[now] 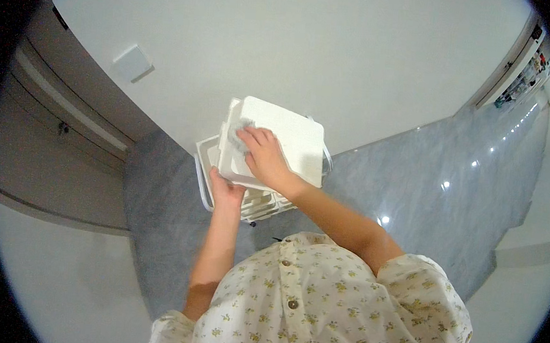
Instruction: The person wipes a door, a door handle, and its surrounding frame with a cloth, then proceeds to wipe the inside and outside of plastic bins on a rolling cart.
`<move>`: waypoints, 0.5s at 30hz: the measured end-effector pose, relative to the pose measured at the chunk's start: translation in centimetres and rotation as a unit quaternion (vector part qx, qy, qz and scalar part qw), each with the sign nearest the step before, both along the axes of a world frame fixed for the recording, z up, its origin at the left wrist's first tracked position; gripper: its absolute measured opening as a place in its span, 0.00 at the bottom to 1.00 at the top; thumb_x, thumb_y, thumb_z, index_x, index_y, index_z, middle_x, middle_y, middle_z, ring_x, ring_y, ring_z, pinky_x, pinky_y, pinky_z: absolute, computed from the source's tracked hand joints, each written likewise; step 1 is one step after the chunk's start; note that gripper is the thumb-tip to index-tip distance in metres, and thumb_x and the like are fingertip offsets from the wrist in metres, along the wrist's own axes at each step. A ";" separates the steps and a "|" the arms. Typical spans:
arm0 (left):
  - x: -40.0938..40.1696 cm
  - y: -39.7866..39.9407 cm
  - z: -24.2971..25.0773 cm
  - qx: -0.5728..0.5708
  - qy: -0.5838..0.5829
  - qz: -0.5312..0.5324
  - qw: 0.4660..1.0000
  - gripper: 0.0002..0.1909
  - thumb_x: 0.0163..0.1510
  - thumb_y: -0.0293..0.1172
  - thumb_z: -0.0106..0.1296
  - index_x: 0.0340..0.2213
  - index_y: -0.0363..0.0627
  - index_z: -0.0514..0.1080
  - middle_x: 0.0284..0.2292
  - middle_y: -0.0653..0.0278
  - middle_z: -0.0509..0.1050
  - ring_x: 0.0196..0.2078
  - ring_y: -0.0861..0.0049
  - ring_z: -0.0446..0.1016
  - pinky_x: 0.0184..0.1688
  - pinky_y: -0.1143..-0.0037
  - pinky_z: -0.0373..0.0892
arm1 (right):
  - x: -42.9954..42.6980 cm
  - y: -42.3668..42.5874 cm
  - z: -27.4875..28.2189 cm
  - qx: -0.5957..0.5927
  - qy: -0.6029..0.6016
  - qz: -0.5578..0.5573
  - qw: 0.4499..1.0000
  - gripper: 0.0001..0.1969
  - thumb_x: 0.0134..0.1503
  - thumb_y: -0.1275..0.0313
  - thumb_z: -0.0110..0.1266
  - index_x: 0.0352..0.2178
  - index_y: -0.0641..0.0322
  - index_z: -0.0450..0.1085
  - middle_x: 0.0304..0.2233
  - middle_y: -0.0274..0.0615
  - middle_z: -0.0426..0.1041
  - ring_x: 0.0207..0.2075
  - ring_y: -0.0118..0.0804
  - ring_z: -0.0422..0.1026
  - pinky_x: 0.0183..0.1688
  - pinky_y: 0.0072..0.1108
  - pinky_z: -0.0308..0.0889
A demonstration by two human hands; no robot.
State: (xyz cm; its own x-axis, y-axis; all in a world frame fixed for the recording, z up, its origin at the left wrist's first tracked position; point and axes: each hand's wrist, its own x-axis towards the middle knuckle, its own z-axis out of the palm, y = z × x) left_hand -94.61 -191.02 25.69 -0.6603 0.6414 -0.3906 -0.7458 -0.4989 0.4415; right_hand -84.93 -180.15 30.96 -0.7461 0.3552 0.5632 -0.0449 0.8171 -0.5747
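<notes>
A white plastic bin (289, 134) is tilted in front of me, with a broad flat face upward. My left hand (226, 191) grips its lower left edge, thumb up along the side. Pressed against the bin's left side is a grey, blurred cloth or wipe (243, 138), held under the fingers of my right hand (267, 157). Below the bin stands a white tiered cart (206, 145) with slatted sides and a handle on each side. The bin hides most of its top tier.
A pale wall (312, 45) rises just beyond the cart, with a white switch plate (133, 63) on it. A grey-brown door (62, 142) is at the left. Glossy grey floor tiles (427, 182) run right towards a doorway (512, 68).
</notes>
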 end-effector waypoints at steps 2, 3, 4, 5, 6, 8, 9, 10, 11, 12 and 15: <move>1.6 0.5 1.4 -0.053 0.001 -0.011 0.999 0.29 0.61 0.49 0.24 0.57 0.45 0.55 0.57 0.58 0.59 0.59 0.61 0.59 0.60 0.57 0.56 | -0.9 0.7 0.4 0.044 0.025 -0.102 0.993 0.28 0.46 0.78 0.51 0.52 0.65 0.59 0.52 0.54 0.60 0.55 0.56 0.58 0.58 0.36 0.54; 1.4 0.4 0.5 -0.014 -0.021 -0.021 0.999 0.29 0.61 0.49 0.24 0.57 0.46 0.55 0.57 0.58 0.59 0.59 0.61 0.58 0.60 0.57 0.55 | -1.3 1.1 0.1 0.044 0.026 -0.102 0.993 0.28 0.46 0.78 0.51 0.52 0.65 0.59 0.52 0.54 0.60 0.55 0.56 0.58 0.58 0.36 0.54; 1.4 0.3 0.3 -0.013 -0.020 -0.020 1.000 0.29 0.61 0.49 0.24 0.57 0.46 0.55 0.57 0.58 0.59 0.59 0.61 0.58 0.60 0.57 0.55 | -1.6 1.6 -0.4 0.008 0.037 -0.110 0.993 0.28 0.46 0.78 0.51 0.52 0.65 0.59 0.53 0.56 0.59 0.56 0.57 0.57 0.58 0.36 0.53; 1.7 0.2 0.5 -0.032 -0.011 -0.025 0.999 0.29 0.61 0.49 0.23 0.57 0.46 0.55 0.57 0.58 0.59 0.59 0.61 0.58 0.60 0.57 0.55 | -1.7 1.7 -0.5 -0.028 0.045 -0.117 0.992 0.28 0.47 0.78 0.51 0.52 0.66 0.58 0.53 0.57 0.58 0.56 0.58 0.56 0.59 0.37 0.53; 1.9 0.2 0.6 -0.051 -0.001 -0.031 0.998 0.30 0.61 0.49 0.23 0.57 0.46 0.55 0.57 0.58 0.59 0.59 0.61 0.58 0.60 0.57 0.55 | -1.6 1.5 -0.8 -0.028 0.044 -0.116 0.992 0.28 0.47 0.78 0.51 0.52 0.66 0.58 0.53 0.57 0.58 0.56 0.58 0.56 0.59 0.37 0.53; 1.7 0.2 0.3 -0.046 0.005 -0.030 0.998 0.30 0.61 0.49 0.22 0.57 0.46 0.55 0.57 0.58 0.59 0.59 0.61 0.58 0.60 0.57 0.55 | -0.7 0.6 -1.1 -0.068 0.038 -0.065 0.995 0.28 0.48 0.77 0.51 0.52 0.68 0.57 0.54 0.58 0.57 0.57 0.58 0.56 0.59 0.37 0.53; 1.5 0.1 0.2 -0.041 0.012 -0.030 0.999 0.30 0.61 0.49 0.22 0.57 0.46 0.55 0.57 0.58 0.60 0.59 0.61 0.58 0.60 0.57 0.55 | -0.4 -0.2 -1.1 -0.069 0.036 -0.063 0.995 0.28 0.48 0.77 0.51 0.52 0.68 0.57 0.54 0.58 0.57 0.57 0.58 0.56 0.59 0.37 0.53; 1.5 0.0 0.1 -0.041 0.011 -0.028 0.999 0.30 0.61 0.49 0.22 0.57 0.46 0.55 0.57 0.58 0.60 0.59 0.61 0.58 0.60 0.57 0.55 | 0.0 -1.2 -1.2 -0.044 0.028 -0.027 0.998 0.28 0.47 0.78 0.50 0.52 0.68 0.57 0.54 0.58 0.57 0.56 0.58 0.56 0.59 0.37 0.53; 1.6 0.1 0.3 -0.045 -0.006 -0.006 0.999 0.30 0.60 0.49 0.21 0.57 0.46 0.55 0.57 0.58 0.60 0.59 0.61 0.58 0.60 0.57 0.54 | 0.5 -1.8 -1.3 -0.020 0.021 0.005 1.000 0.28 0.46 0.78 0.50 0.52 0.69 0.57 0.54 0.57 0.58 0.56 0.57 0.57 0.59 0.37 0.53; 1.7 0.2 0.6 -0.049 -0.024 0.016 0.998 0.30 0.60 0.49 0.21 0.57 0.46 0.56 0.57 0.57 0.60 0.60 0.61 0.58 0.60 0.57 0.54 | 1.0 -2.3 -1.5 -0.021 0.020 0.003 1.000 0.28 0.46 0.78 0.50 0.52 0.69 0.57 0.54 0.57 0.58 0.56 0.57 0.57 0.59 0.37 0.53; 1.9 0.1 1.8 -0.080 -0.010 0.015 0.997 0.30 0.60 0.50 0.21 0.56 0.45 0.56 0.57 0.57 0.59 0.60 0.60 0.57 0.60 0.56 0.54 | 2.5 -2.6 -1.8 -0.015 0.010 0.064 0.998 0.29 0.43 0.79 0.48 0.52 0.68 0.58 0.53 0.55 0.59 0.56 0.54 0.58 0.59 0.37 0.53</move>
